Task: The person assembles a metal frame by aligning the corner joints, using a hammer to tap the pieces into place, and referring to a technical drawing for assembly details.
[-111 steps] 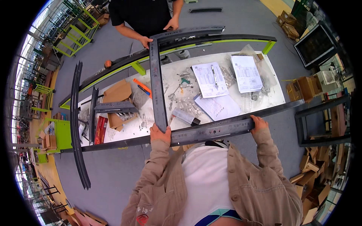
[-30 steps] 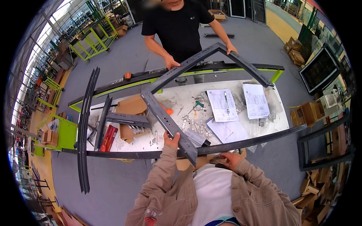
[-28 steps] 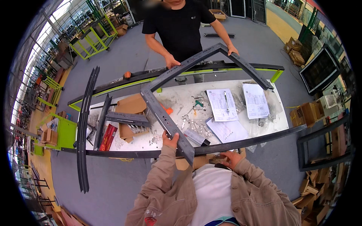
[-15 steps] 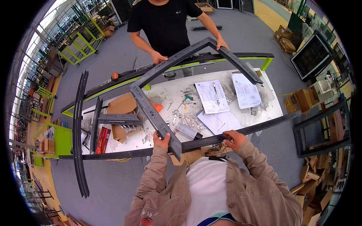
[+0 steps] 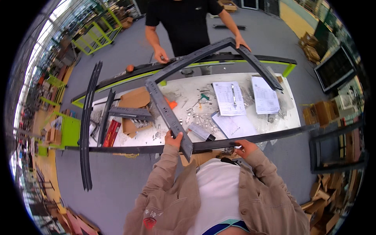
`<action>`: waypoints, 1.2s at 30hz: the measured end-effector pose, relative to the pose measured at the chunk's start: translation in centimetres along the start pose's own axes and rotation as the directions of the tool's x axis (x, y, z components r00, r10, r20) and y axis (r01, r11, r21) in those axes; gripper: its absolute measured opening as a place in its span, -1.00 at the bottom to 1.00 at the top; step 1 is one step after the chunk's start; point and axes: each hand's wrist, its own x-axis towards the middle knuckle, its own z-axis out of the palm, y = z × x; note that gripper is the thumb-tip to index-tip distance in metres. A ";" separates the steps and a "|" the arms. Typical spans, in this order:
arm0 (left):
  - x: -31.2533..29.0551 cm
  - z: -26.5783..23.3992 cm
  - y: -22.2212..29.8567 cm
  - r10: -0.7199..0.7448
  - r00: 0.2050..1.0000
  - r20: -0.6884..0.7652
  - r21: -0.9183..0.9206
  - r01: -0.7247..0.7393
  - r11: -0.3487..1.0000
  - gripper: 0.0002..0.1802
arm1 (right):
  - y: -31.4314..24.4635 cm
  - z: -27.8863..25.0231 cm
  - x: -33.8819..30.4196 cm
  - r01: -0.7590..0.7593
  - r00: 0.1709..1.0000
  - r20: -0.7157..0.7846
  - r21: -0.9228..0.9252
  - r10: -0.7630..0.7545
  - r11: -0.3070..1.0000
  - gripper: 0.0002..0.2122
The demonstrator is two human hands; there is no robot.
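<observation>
A three-sided dark grey metal frame (image 5: 166,111) with mitred ends lies slanted across the workbench (image 5: 178,88). Closed on its near end is my left hand (image 5: 173,140), thumb on top of the bar. My right hand (image 5: 246,148) is at the bench's dark front rail (image 5: 266,136), its thumb and fingers curled together; what they hold, if anything, is too small to make out. Across the bench, a co-worker's hand (image 5: 242,43) grips the frame's far corner. The co-worker's other hand (image 5: 160,55) is near the far rail, beside the frame.
Printed sheets (image 5: 229,100) with a slim metal tool on them, a dark-capped tube (image 5: 201,131), a green-handled tool (image 5: 203,97) and small metal parts lie on the bench. Left are an open carton (image 5: 135,98), a red box (image 5: 112,133) and long dark profiles (image 5: 88,125) jutting past the front edge.
The co-worker's hand on the left side has come off the frame. My right hand's fingers have curled in at the rail. My left hand stays on the frame; the whole view has shifted.
</observation>
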 end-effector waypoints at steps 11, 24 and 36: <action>-0.4 -0.1 -0.3 -0.073 0.997 0.004 -0.064 0.073 0.995 -0.14 | 7.9 1.8 1.2 -0.178 0.970 -0.236 -0.491 0.067 0.853 -0.43; -0.2 0.3 -0.3 -0.117 0.992 -0.043 0.005 0.118 0.993 -0.18 | 8.5 2.7 1.3 -0.189 0.976 -0.191 -0.518 0.103 0.834 -0.34; 0.5 0.0 -0.5 -0.073 0.997 -0.019 0.011 0.073 0.997 -0.24 | 8.5 2.6 1.2 -0.187 0.969 -0.233 -0.454 0.086 0.871 -0.34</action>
